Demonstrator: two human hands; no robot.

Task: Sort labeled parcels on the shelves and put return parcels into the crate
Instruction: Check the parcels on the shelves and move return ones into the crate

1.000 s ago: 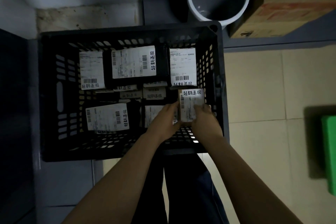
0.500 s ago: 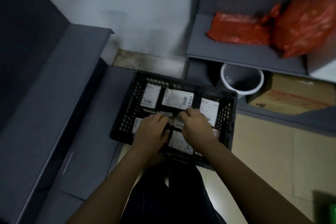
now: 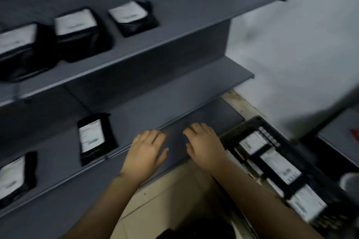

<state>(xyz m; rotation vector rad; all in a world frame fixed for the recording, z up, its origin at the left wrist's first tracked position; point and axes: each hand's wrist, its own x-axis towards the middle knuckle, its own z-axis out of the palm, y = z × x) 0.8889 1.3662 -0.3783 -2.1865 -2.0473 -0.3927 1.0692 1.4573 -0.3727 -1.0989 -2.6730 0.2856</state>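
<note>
1. The dark grey metal shelving (image 3: pixel 194 25) fills the left. The view is blurred and the labels cannot be read, so a parcel picked on a guess could be sorted wrongly.
2. The black slatted plastic crate (image 3: pixel 243 129) sits at the right, holding white-labelled return parcels (image 3: pixel 279 167). It looks fairly full, so one dropped in carelessly might ride over the rim.
3. The nearest black pouch parcel with a white label (image 3: pixel 91 137) lies on the lower shelf, left of both hands and near the front edge, where a hasty drag could tip it off.
4. The left hand (image 3: pixel 145 153) and right hand (image 3: pixel 204 147) hover side by side at that shelf's front lip, fingers loosely spread, holding nothing. Whether they touch the shelf I cannot tell.
</note>
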